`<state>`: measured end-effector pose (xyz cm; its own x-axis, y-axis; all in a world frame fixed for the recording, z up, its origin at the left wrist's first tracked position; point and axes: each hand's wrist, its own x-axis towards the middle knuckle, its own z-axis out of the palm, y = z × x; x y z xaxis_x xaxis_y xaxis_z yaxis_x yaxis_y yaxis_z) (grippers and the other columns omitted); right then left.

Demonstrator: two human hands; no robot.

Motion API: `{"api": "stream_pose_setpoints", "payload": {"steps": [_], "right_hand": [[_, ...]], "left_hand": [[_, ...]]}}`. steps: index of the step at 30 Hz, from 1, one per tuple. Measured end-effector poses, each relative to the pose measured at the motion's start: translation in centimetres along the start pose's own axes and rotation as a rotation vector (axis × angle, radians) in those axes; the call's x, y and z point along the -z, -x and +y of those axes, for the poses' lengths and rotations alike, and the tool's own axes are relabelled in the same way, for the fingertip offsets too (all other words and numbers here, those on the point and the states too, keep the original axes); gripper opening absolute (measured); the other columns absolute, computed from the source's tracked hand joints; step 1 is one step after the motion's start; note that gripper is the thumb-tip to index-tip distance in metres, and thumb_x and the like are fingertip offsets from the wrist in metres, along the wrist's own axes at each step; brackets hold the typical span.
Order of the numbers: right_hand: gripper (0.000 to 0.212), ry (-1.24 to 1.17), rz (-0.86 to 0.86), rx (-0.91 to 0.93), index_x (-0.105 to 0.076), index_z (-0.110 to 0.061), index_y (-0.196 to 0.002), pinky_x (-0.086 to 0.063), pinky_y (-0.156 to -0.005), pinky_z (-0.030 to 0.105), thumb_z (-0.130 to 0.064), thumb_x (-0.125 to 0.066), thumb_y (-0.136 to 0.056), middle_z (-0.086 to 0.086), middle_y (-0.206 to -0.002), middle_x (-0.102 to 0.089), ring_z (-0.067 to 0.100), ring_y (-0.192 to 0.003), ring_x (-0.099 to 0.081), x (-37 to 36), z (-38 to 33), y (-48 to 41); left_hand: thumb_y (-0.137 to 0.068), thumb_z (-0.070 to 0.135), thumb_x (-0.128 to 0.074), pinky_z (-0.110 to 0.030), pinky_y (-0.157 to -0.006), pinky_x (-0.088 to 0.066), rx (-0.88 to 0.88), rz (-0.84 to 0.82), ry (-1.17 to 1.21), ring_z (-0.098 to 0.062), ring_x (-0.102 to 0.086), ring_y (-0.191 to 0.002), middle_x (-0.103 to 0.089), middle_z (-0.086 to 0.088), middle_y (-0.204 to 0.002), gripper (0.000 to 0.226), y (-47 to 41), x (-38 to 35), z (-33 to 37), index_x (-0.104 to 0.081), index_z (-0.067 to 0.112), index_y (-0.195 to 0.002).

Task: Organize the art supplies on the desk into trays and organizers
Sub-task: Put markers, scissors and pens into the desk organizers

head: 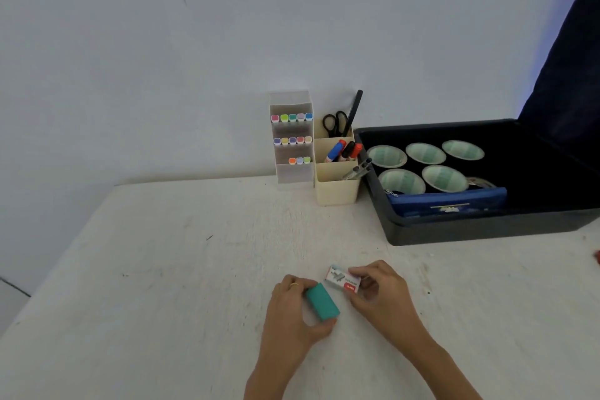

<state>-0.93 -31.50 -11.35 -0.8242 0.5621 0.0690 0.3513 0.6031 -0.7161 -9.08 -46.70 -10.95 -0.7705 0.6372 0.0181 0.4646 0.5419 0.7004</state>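
White desk (162, 269): scuffed top, fills lower frame, butts against the pale wall.
Clear rack (291, 172): upper centre, at the wall, stepped tiers.
Pastel markers (292, 117): upright in the rack, caps up; five top tier, five middle, three lowest.
Left hand (289, 312): lower centre, fingers curled, grasping the teal block between thumb and fingers.
Ring (294, 284): on a left-hand finger.
Teal block (322, 301): in the left hand, tilted, long axis running upper left to lower right; can't tell if it touches the desk.
Cream organizer (336, 191): just right of the rack, touching it, three stepped compartments.
Scissors (334, 123): back compartment, black handles up.
Black pen (354, 112): back compartment, leaning right.
Thick markers (344, 151): middle compartment, blue, black and red caps.
Clear pens (357, 170): front compartment, leaning right over the tray edge.
Small box (342, 282): staples printed on it, red label; just right of the teal block, apart from it.
Right hand (383, 295): lower centre right, fingertips and thumb pinching the box's right end.
Black tray (470, 230): right of frame, against the organizer.
Round dishes (425, 153): five, pale green inside, in the tray.
Blue pouch (448, 204): zipped, along the tray's near wall.
Dark curtain (568, 91): upper right edge.
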Motion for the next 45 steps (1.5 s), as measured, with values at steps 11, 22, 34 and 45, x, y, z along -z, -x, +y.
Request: {"api": "stream_pose_setpoints", "payload": {"steps": [11,22,34,45], "right_hand": [[0.023,-0.331,0.238,-0.067,-0.067,-0.026,-0.090,-0.052,-0.064,0.009,-0.021,-0.079,-0.072,-0.007,-0.093,-0.068,0.002,-0.072,-0.065,-2.5,-5.2,-5.1],[0.029,-0.069,0.486,-0.118,-0.059,-0.008,-0.116,-0.051,-0.087,0.025,-0.020,-0.061,-0.089,0.008,-0.112,-0.059,0.018,-0.098,-0.060,-10.7,-11.2,-16.9],[0.029,-0.025,0.364,-0.178,-0.064,-0.011,-0.114,-0.045,-0.082,0.020,-0.004,-0.057,-0.087,0.005,-0.123,-0.054,0.020,-0.103,-0.055,-12.3,-10.5,-22.8],[0.015,-0.865,0.087,-0.636,-0.065,-0.020,-0.083,-0.056,-0.075,0.026,-0.024,-0.054,-0.094,0.008,-0.083,-0.072,0.020,-0.081,-0.069,-8.0,-12.6,-14.6]], "left_hand": [[-0.066,0.024,-0.083,-0.006,-0.065,-0.047,0.090,0.334,0.325,-0.008,-0.054,-0.096,-0.049,0.014,-0.102,0.057,-2.2,3.8,-1.7,-0.049,0.031,-0.111],[-0.063,0.015,-0.084,-0.004,-0.067,-0.048,0.095,0.492,0.477,-0.017,-0.056,-0.103,-0.058,0.008,-0.102,0.062,-8.6,7.4,-6.4,-0.053,0.023,-0.116],[-0.055,0.003,-0.087,-0.006,-0.068,-0.050,0.168,0.426,0.621,-0.012,-0.063,-0.089,-0.065,-0.002,-0.103,0.058,-11.6,7.4,-10.6,-0.061,0.015,-0.106],[-0.068,0.011,-0.080,-0.003,-0.078,-0.044,0.039,0.215,0.696,-0.010,-0.057,-0.109,-0.059,0.018,-0.111,0.055,-16.4,6.0,-6.5,-0.054,0.033,-0.112]]}}
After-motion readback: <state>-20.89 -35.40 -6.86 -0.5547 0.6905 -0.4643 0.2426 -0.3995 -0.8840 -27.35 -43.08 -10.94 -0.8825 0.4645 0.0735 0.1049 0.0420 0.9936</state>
